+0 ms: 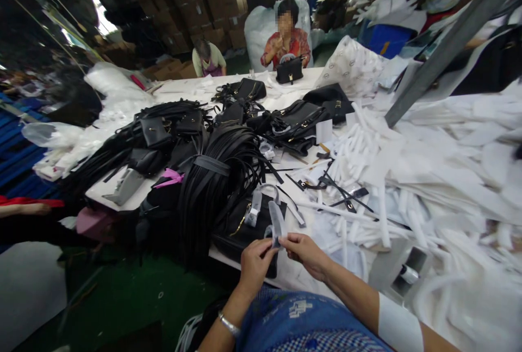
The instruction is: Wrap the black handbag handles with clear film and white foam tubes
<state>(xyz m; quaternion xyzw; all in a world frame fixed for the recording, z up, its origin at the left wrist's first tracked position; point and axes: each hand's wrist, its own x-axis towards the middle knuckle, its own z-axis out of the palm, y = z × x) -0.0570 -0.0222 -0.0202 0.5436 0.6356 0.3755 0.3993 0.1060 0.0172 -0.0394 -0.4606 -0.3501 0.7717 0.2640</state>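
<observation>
Both hands meet at the table's near edge, pinching a translucent wrapped strip [277, 219] that rises above the fingertips. My left hand [256, 262] is closed on its lower left side, and my right hand [302, 249] is closed on its lower right side. Beneath and behind them lies a black handbag [232, 235] with a gold zip and a handle wrapped in pale material. To its left, a thick bundle of black straps [222, 170] is held by a dark band. What the fingertips cover on the strip is hidden.
Black bags [302, 118] and loose straps cover the middle of the white table [163, 88]. White foam strips [379, 178] are heaped at right. A metal post [444, 50] slants across the right. Two people [291, 42] are at the far side; another person's arm [26, 209] shows at left.
</observation>
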